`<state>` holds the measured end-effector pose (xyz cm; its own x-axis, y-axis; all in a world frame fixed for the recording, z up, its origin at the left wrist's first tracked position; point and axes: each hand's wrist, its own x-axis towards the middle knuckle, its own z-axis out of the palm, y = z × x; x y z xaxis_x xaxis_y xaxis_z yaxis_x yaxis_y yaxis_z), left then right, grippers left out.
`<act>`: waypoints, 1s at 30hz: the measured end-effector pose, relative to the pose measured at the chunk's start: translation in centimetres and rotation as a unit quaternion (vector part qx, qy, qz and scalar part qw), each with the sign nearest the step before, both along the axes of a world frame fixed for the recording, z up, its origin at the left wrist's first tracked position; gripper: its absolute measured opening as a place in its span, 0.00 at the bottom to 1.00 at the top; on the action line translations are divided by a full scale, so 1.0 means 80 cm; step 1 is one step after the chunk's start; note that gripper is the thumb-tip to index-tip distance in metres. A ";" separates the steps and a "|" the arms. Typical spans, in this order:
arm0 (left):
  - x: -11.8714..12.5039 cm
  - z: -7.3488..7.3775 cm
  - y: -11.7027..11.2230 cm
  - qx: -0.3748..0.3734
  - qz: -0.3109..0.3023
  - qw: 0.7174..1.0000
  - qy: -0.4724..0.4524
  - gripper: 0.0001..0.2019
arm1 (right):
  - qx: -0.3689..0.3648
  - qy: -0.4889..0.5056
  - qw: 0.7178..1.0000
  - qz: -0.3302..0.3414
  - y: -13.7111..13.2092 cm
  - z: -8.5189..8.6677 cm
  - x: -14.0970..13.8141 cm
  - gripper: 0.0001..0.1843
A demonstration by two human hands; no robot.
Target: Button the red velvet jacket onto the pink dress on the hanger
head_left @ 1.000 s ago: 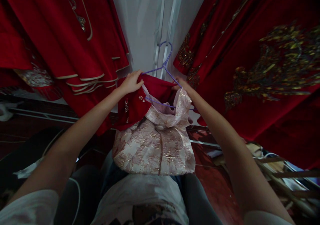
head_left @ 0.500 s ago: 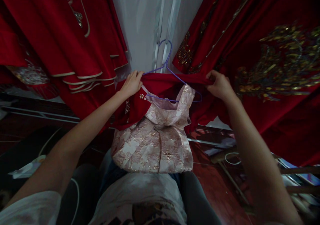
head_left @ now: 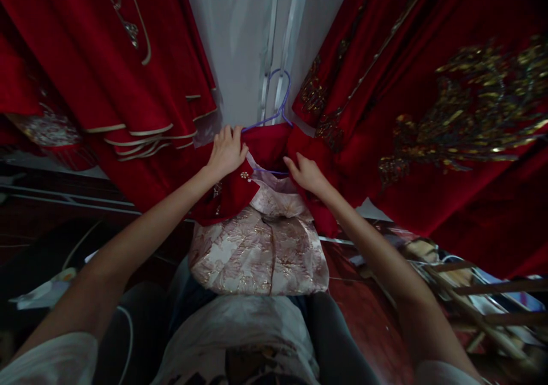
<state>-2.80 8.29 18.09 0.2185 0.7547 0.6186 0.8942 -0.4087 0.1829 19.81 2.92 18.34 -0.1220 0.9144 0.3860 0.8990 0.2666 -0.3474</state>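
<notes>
A pale pink brocade dress (head_left: 257,253) with gold thread hangs in front of me on a purple hanger (head_left: 280,96). Over its shoulders lies a short red jacket (head_left: 231,193) with a beaded ornament on its left front. My left hand (head_left: 228,152) is closed on the jacket's left shoulder, over the hanger arm. At the right side of the neckline, my right hand (head_left: 307,173) is closed on the jacket's edge, fingertips partly hidden in the cloth. The dress's right strap is covered by red fabric and that hand.
Red garments with pale-edged hems (head_left: 145,88) hang at the left, and a red garment with gold sequins (head_left: 462,111) hangs at the right. Behind the hanger are metal rails (head_left: 269,42). A wooden rack (head_left: 466,293) with assorted items stands at lower right.
My right hand has moved left and slightly down from the outstretched red fabric to the neckline, bringing the jacket over the right strap. My left hand stays at the left shoulder.
</notes>
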 end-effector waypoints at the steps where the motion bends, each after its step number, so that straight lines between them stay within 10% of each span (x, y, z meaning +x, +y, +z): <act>1: 0.002 -0.001 -0.002 -0.001 -0.001 1.000 -0.005 0.23 | 0.022 0.049 0.998 0.030 0.004 -0.005 -0.019 0.20; 7: -0.001 -0.011 -0.002 0.000 -0.032 0.999 -0.043 0.34 | 0.065 0.137 0.985 0.086 0.010 -0.008 -0.085 0.24; 16: -0.011 -0.063 -0.034 0.084 -0.053 0.980 -0.171 0.32 | 0.151 0.110 0.981 0.043 0.005 -0.007 -0.018 0.13; 22: -0.022 -0.107 -0.037 -0.047 -0.056 0.986 -0.150 0.19 | 0.179 0.193 0.962 0.072 0.003 -0.010 -0.003 0.15; 30: -0.037 -0.054 -0.004 -0.257 -0.057 0.947 -0.183 0.05 | 0.144 0.235 0.950 0.148 0.003 -0.008 -0.013 0.13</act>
<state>-5.77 8.00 13.76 0.1578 0.9612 0.2264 0.6878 -0.2715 0.6732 18.78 3.19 17.72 -0.1094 0.7149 0.6906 0.5330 0.6286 -0.5663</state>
